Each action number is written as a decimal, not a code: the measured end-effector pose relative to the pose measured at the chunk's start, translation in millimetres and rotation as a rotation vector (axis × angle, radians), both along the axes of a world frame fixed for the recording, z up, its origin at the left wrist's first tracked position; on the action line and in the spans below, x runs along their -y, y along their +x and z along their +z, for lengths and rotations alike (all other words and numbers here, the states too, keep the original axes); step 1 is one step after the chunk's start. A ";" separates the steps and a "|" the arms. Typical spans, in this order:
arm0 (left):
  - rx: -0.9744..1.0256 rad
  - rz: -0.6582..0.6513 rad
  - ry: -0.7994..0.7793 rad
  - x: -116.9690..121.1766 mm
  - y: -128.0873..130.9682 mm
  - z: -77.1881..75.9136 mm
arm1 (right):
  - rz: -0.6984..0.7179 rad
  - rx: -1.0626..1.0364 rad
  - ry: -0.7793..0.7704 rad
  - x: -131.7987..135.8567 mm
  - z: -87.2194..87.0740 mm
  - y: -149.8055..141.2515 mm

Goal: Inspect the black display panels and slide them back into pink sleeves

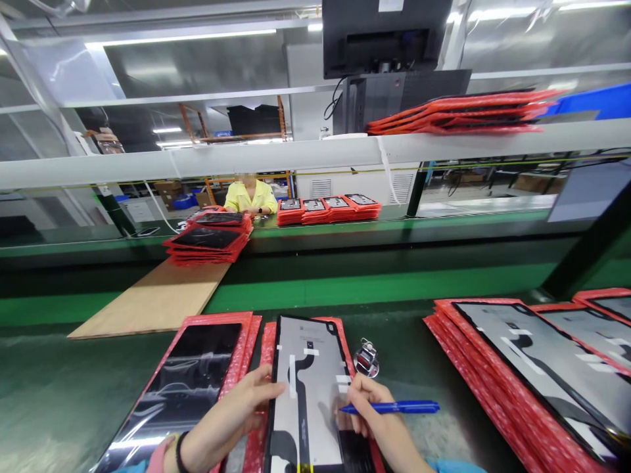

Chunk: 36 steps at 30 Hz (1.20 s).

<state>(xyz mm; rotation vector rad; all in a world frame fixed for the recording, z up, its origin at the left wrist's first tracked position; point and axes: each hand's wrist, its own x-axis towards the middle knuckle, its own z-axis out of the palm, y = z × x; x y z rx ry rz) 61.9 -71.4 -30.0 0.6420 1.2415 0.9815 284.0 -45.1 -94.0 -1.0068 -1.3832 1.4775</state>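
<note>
A tablet-sized display panel [320, 414] lies before me with its grey back up, carrying white tape strips and a dark flex cable. It rests on red bubble-wrap sleeves. My left hand [241, 404] is at its left edge, fingers stretched out and one fingertip over the grey back. In my right hand [377, 407] a blue pen [409, 407] is pinched, its tip pointing left just over the panel's right side. Whether the tip touches cannot be seen. Left of this, a glossy black panel [197, 361] lies face up on red sleeves.
Stacked panels in red sleeves [478, 368] stand at the right. A small metal-and-black object [366, 358] lies near my right hand. A wooden board [158, 295] slopes toward a red stack [207, 240]. Across the bench sits a person in yellow [251, 196] near more stacks [328, 209].
</note>
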 end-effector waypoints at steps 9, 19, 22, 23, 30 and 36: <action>0.037 0.152 0.061 -6.7 28.7 8.5 | -0.107 -0.066 0.099 -9.0 27.7 27.7; 0.010 0.410 0.328 -11.6 19.5 61.5 | -0.021 -0.135 0.169 -24.2 102.7 40.7; 0.037 0.428 0.393 -12.9 23.4 73.0 | 0.034 -0.108 0.238 -24.5 121.5 33.0; 0.040 0.420 0.413 -13.3 24.9 76.2 | 0.033 -0.085 0.272 -24.5 127.0 30.3; -0.122 0.382 0.557 -17.9 30.4 77.9 | -0.201 0.119 0.468 -30.6 140.5 7.5; -0.332 0.432 0.673 -29.3 27.8 67.6 | -0.242 0.005 0.430 -51.0 134.2 0.4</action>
